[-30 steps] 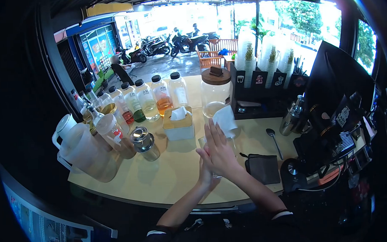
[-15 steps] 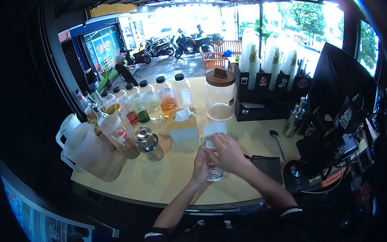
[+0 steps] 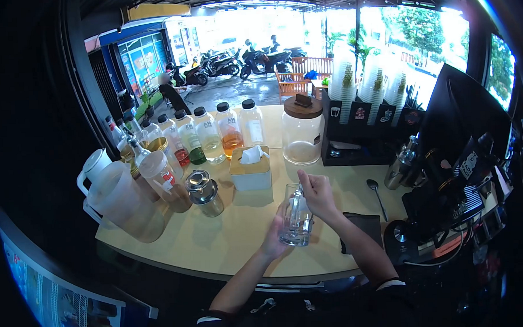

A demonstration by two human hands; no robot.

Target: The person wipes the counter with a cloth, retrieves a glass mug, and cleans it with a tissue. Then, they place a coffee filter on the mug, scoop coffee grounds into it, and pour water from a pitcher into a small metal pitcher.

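Note:
A clear glass mug [image 3: 295, 227] is held tilted just above the counter, between my two hands. My left hand [image 3: 274, 235] is wrapped round its left side and lower part. At the mug's upper right, my right hand [image 3: 318, 195] is closed with the thumb pointing up; its other fingers are partly hidden at the rim. A whitish, tissue-like patch [image 3: 298, 204] shows through the glass near those fingers, too blurred to name surely. Behind the mug stands a tissue box [image 3: 251, 178] with a wooden lid and a tissue sticking out.
On the left are a plastic pitcher [image 3: 127, 203], a metal drip filter on a glass [image 3: 205, 194] and several syrup bottles [image 3: 230, 133]. A lidded glass jar [image 3: 302, 139] stands behind. To the right lie a dark cloth [image 3: 364, 232] and a spoon [image 3: 378, 200], near a monitor [image 3: 453, 116].
My right hand has shifted right and up from across the mug's top to its upper right side. More of the glass shows, and the white patch behind the hands has moved down to the mug.

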